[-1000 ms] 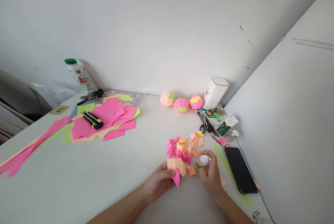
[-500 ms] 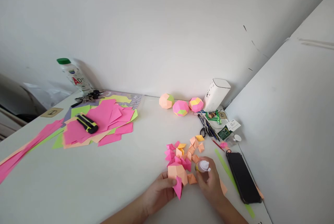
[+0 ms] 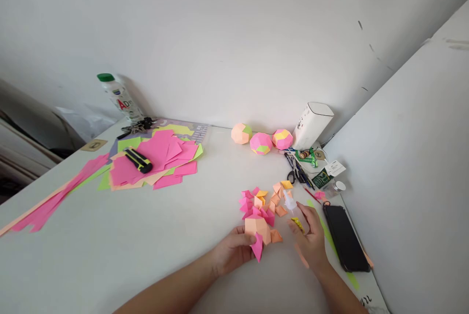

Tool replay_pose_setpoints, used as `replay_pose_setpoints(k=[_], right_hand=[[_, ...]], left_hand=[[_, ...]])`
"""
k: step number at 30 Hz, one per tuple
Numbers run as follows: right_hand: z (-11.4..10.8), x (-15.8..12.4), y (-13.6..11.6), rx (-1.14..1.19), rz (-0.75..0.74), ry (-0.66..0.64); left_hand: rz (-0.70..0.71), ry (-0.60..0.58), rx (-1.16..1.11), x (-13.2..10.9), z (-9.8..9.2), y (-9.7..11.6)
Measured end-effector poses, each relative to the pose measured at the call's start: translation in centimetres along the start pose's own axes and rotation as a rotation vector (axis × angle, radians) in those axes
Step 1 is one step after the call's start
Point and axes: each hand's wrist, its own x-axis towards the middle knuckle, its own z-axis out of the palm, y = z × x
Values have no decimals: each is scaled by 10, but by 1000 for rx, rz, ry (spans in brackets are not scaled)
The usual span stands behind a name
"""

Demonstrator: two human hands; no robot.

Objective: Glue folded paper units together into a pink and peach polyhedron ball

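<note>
My left hand (image 3: 230, 255) is closed on a part-built folded paper ball (image 3: 257, 232) of orange and pink pieces, held just above the white table (image 3: 154, 236). My right hand (image 3: 309, 240) grips a small glue bottle (image 3: 293, 209) with a white tip and yellow label, tilted with its tip pointing up and away, just right of the ball. A heap of small folded pink, orange and yellow paper units (image 3: 264, 199) lies right behind both hands.
Three finished paper balls (image 3: 262, 140) sit by the wall next to a white box (image 3: 311, 118). A black phone (image 3: 344, 236) lies at right, scissors and pens (image 3: 298, 172) behind it. Pink paper sheets (image 3: 154, 160) with a utility knife (image 3: 138, 159), keys and a bottle (image 3: 117, 94) are at left.
My right hand has moved the glue bottle away from the paper ball to the right and tilted its tip up. My left hand still holds the ball. The camera has shifted slightly.
</note>
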Motion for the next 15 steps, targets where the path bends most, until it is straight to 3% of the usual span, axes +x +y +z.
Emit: replay_pose_setpoints(k=[7,11,15], right_hand=[[-15,-5,-16,436,224,-32],[-24,-7,-28,638,198,-110],[-33,-8,-43,688,122,-136]], left_hand=[[-31,-9,71,-5,3,4],[-34,-72,157,-7,5,8],[-45,-113,228,-9,4,9]])
